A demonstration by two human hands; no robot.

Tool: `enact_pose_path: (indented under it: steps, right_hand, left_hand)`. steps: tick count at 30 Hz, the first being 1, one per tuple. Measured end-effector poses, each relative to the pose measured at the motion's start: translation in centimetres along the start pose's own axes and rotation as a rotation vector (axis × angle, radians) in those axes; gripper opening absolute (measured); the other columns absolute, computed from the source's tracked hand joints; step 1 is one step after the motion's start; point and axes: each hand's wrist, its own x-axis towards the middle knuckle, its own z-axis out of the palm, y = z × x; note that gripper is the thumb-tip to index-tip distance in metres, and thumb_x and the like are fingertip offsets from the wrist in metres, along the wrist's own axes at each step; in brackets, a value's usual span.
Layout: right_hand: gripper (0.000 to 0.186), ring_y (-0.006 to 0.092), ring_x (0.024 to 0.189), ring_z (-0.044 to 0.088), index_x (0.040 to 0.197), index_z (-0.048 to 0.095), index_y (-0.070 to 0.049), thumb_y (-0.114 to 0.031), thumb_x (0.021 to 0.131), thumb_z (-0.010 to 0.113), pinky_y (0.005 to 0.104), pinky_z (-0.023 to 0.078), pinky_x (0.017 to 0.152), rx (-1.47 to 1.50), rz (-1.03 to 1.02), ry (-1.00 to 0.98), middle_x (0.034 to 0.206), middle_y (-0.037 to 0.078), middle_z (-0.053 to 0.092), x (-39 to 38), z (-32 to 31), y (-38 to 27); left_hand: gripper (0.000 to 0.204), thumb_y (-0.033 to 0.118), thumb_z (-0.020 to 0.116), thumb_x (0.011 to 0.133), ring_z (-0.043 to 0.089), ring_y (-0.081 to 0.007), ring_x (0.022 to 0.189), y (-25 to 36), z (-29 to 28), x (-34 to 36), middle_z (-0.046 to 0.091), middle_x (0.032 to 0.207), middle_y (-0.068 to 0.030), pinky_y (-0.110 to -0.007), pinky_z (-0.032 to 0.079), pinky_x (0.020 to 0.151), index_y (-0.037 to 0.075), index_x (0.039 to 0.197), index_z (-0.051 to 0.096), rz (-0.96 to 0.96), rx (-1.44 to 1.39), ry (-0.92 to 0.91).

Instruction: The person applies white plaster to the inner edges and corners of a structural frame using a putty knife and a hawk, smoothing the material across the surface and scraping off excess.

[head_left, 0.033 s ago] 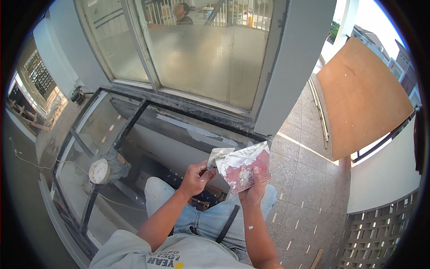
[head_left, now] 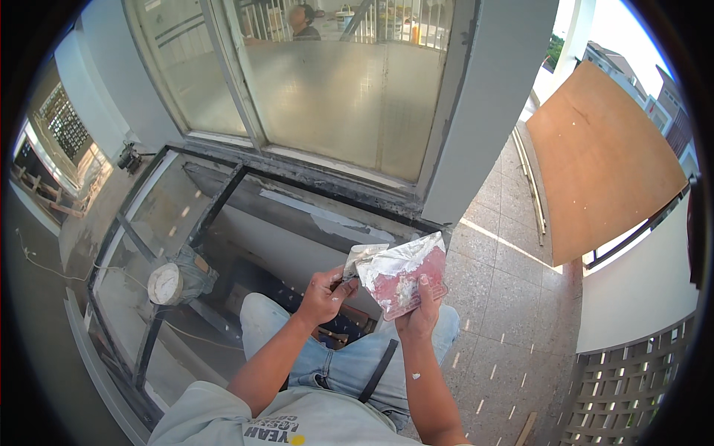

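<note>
My left hand [head_left: 326, 297] grips a metal putty scraper [head_left: 357, 259] smeared with pale paste, its blade touching or just beside the upper left of a red plastic board [head_left: 387, 282]. My right hand [head_left: 421, 312] holds that board from below, thumb over its face. White paste covers much of the board's upper part. Both hands are above my jean-clad knees. At the left, a round container [head_left: 165, 286] with white material in it rests on the black metal framework [head_left: 216, 212] over a recess.
A glazed window [head_left: 342, 111] rises ahead, a person [head_left: 305, 24] visible beyond it. A large plywood sheet [head_left: 602, 163] and long strips [head_left: 528, 186] stand right, by the tiled floor [head_left: 506, 297]. A lattice railing [head_left: 617, 394] is lower right; a cord [head_left: 74, 276] runs left.
The red board and the scraper have shifted very slightly upward in my hands. Everything else looks the same.
</note>
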Motion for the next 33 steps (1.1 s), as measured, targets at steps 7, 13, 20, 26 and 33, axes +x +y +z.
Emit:
enact_pose_path:
  steps: [7, 13, 20, 26, 33]
  right_hand:
    - [0.039, 0.0241, 0.107, 0.068, 0.134, 0.049, 0.003, -0.012, 0.101, 0.062, 0.0406, 0.059, 0.091, -0.025, 0.047, -0.038, 0.121, 0.014, 0.064, 0.6, 1.5, 0.5]
    - [0.044, 0.0235, 0.111, 0.066, 0.138, 0.047, 0.0, -0.01, 0.1, 0.064, 0.0412, 0.058, 0.094, 0.133, 0.033, -0.08, 0.125, 0.014, 0.061, 1.2, 3.2, -0.9]
    - [0.044, 0.0194, 0.116, 0.061, 0.139, 0.052, -0.003, -0.01, 0.099, 0.069, 0.0394, 0.049, 0.103, -0.199, -0.186, -0.221, 0.13, 0.009, 0.061, 2.3, 0.1, -3.8]
    - [0.027, 0.0186, 0.108, 0.064, 0.12, 0.068, 0.002, -0.013, 0.098, 0.072, 0.0373, 0.05, 0.1, -0.618, -0.406, -0.189, 0.116, 0.01, 0.071, 3.3, -2.0, -3.5]
    - [0.022, 0.0302, 0.111, 0.067, 0.112, 0.073, 0.005, -0.003, 0.092, 0.072, 0.0406, 0.05, 0.101, -0.83, -0.641, -0.44, 0.115, 0.018, 0.074, 3.4, 0.2, -4.1]
  left_hand:
    - [0.015, 0.005, 0.062, 0.099, 0.058, -0.0098, 0.07, -0.8, -1.3, -0.2, 0.064, 0.075, -0.0029, -0.027, 0.049, 0.067, -0.001, 0.111, 0.069, 0.095, 0.165, 0.089]
    - [0.022, 0.002, 0.06, 0.099, 0.06, -0.0116, 0.069, -3.0, -2.1, -1.3, 0.069, 0.081, -0.0064, -0.029, 0.051, 0.066, 0.0, 0.119, 0.068, 0.252, 0.296, -0.279]
    - [0.022, 0.004, 0.055, 0.102, 0.064, -0.0124, 0.068, 1.1, -4.9, 0.2, 0.074, 0.098, -0.0109, -0.028, 0.054, 0.063, -0.003, 0.122, 0.061, -0.187, -0.117, -0.031]
    - [0.023, 0.013, 0.054, 0.106, 0.068, -0.0127, 0.064, 6.8, -4.2, 0.1, 0.073, 0.094, -0.0152, -0.026, 0.056, 0.057, -0.003, 0.122, 0.057, -0.352, -0.493, -0.211]
    - [0.025, 0.019, 0.06, 0.103, 0.066, -0.0119, 0.058, 5.6, -3.8, 0.2, 0.073, 0.089, -0.0165, -0.023, 0.054, 0.052, -0.003, 0.115, 0.06, -0.472, -0.797, -0.135]
